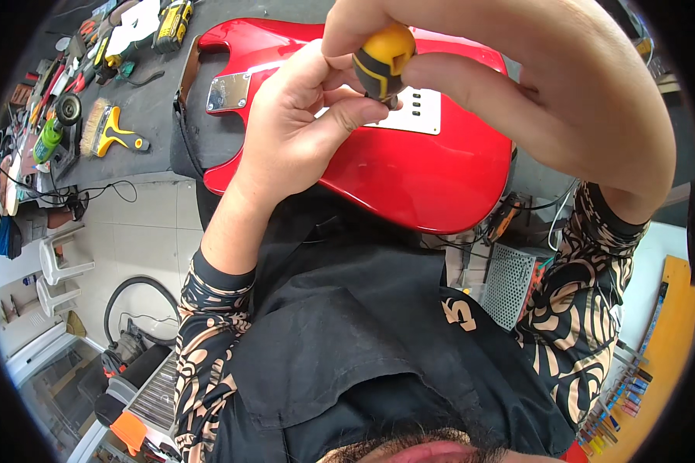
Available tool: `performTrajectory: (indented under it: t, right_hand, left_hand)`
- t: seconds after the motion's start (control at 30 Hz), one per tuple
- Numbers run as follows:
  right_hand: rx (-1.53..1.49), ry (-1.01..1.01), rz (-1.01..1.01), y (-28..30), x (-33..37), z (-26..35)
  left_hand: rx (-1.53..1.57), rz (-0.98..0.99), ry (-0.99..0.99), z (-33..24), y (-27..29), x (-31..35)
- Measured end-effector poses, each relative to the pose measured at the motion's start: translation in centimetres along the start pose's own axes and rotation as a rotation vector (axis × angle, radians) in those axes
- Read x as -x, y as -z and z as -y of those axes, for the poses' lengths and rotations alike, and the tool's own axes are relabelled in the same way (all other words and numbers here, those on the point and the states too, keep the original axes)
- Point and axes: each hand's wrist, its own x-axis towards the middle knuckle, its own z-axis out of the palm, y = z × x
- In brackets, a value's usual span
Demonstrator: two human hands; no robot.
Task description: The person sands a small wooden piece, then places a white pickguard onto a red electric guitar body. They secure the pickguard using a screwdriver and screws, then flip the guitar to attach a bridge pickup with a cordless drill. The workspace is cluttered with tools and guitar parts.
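A red electric guitar body [394, 181] lies back side up on the dark bench before me. My right hand [502, 85] grips the yellow and black handle of a screwdriver [381, 68], held above the guitar. Thumb and fingers of my left hand [293, 127] are closed round the screwdriver's lower end; its tip is hidden by them. Below the hands, a white back plate [427, 116] with dark slots is partly covered. A shiny metal neck plate [229, 92] sits by the guitar's neck end, left of my left hand.
On the bench's left side lie a wide paintbrush [112, 133], a yellow and black power tool [173, 25], a green tool [48, 140] and other clutter. A perforated metal box [508, 285] stands below the guitar's right end. White plastic chairs [63, 258] and a black hose [123, 289] are at lower left.
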Motion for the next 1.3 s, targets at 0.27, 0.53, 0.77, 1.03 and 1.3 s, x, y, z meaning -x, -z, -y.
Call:
performTrajectory:
  t: [0.27, 0.53, 0.77, 1.03, 1.3]
  right_hand:
    - [-0.014, 0.000, 0.003, 0.1, -0.4, -0.3]
    - [-0.037, -0.016, 0.011, -0.1, -0.5, -0.6]
    - [-0.089, -0.013, 0.006, -0.4, -0.4, -1.0]
    - [-0.306, -0.095, -0.007, 1.4, -1.0, -2.1]
    - [-0.732, -0.423, -0.201, -0.6, -3.2, -11.2]
  left_hand:
    - [0.047, 0.024, 0.085, -0.3, 0.6, 0.1]
    - [-0.138, 0.017, -0.071, -0.3, 0.1, -0.4]
    - [-0.310, 0.175, -0.011, -0.6, 1.7, 0.1]
    - [0.062, 0.049, 0.059, -1.0, -0.2, -0.4]
    - [0.583, -0.355, -0.228, -2.7, 6.0, -0.8]
